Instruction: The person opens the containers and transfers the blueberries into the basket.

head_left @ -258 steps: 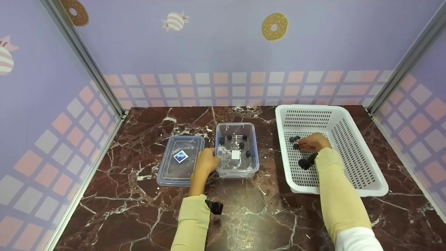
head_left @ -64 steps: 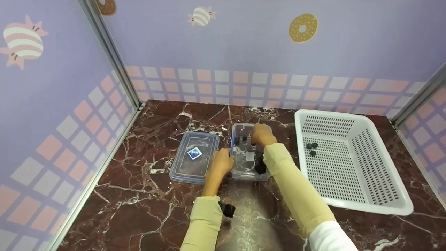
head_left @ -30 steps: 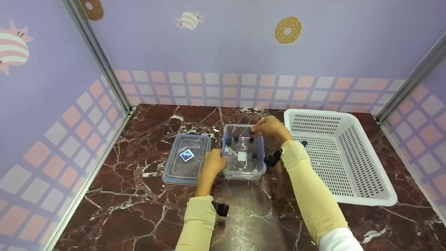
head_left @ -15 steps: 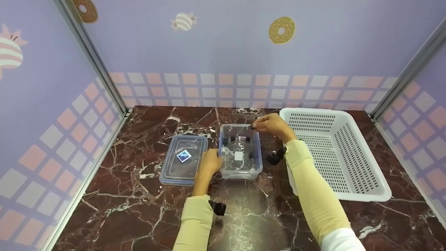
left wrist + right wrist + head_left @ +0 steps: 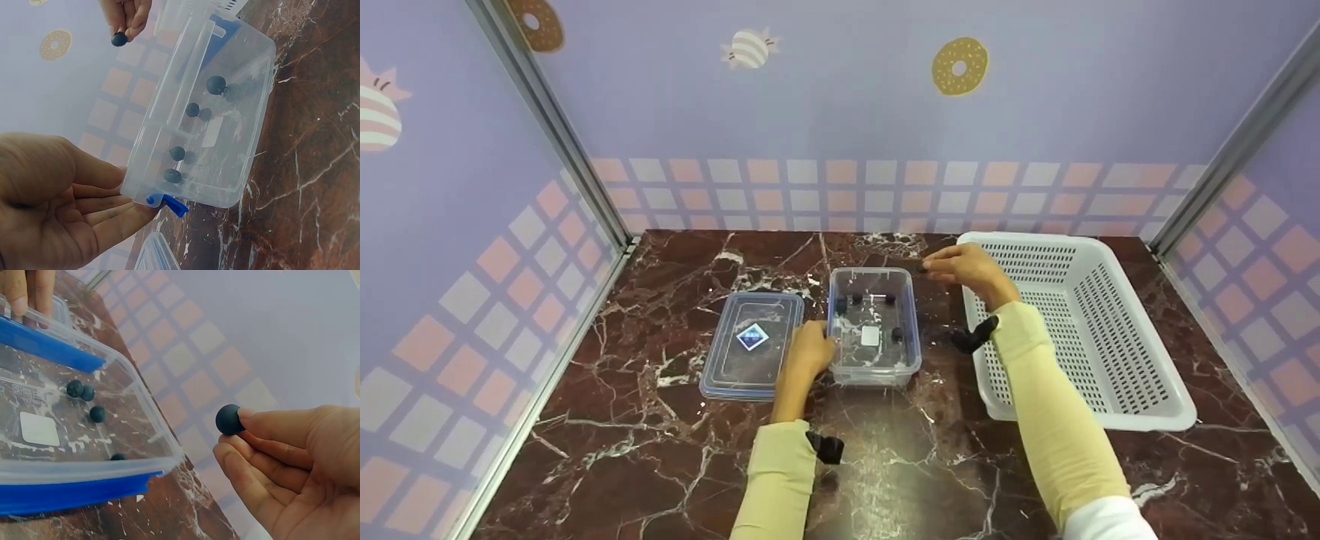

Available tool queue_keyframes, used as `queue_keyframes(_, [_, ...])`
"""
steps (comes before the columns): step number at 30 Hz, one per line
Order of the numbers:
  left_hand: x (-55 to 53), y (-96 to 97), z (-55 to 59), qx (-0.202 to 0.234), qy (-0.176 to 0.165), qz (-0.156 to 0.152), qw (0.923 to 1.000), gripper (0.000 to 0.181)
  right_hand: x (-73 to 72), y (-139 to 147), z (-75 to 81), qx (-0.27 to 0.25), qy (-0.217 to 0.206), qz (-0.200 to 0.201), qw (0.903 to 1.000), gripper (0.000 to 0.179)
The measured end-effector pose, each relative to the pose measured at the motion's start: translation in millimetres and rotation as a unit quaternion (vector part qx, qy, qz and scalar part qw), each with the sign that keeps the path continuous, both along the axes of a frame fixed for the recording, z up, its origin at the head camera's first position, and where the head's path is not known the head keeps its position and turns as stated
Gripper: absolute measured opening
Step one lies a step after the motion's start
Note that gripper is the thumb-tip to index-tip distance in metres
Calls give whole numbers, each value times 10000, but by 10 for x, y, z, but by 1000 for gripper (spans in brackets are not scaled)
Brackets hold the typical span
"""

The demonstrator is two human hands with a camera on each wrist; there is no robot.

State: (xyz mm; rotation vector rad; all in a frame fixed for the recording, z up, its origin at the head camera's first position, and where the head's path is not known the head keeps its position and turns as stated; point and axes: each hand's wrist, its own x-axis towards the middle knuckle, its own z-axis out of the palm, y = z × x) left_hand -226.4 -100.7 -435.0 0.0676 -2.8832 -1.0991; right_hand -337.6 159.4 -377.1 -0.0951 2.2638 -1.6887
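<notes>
My right hand pinches a dark blueberry between thumb and fingers. In the head view it hovers at the back left corner of the white slotted basket, just right of the clear plastic container. Several blueberries lie apart on the container's floor, beside a small white square. With thumb and fingertips, my left hand grips the container's left rim near a blue latch. The basket's left part is hidden behind my right hand and sleeve in the head view.
Left of the container lies a clear lid with a blue edge and a diamond label. Everything stands on a dark red marbled table. Purple patterned walls close off the back and sides.
My right hand has risen from inside the container with one blueberry and moved right, toward the basket. The container holds fewer blueberries than in the first frame. My left hand keeps its grip.
</notes>
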Motion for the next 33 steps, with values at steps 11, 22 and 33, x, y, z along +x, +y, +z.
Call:
queue_keyframes(11, [5, -8, -25, -148, 92, -42, 9998, 25, 7, 257, -5, -663, -184, -209, 9974, 42])
queue_keyframes(22, [-9, 7, -4, -1, -94, 13, 10000, 22, 25, 671, -52, -1468, -676, -669, 9846, 42])
queue_keyframes(33, [-3, -3, -2, 27, -104, 12, 9999, 25, 77, 988, -219, -1816, -809, -873, 9761, 40])
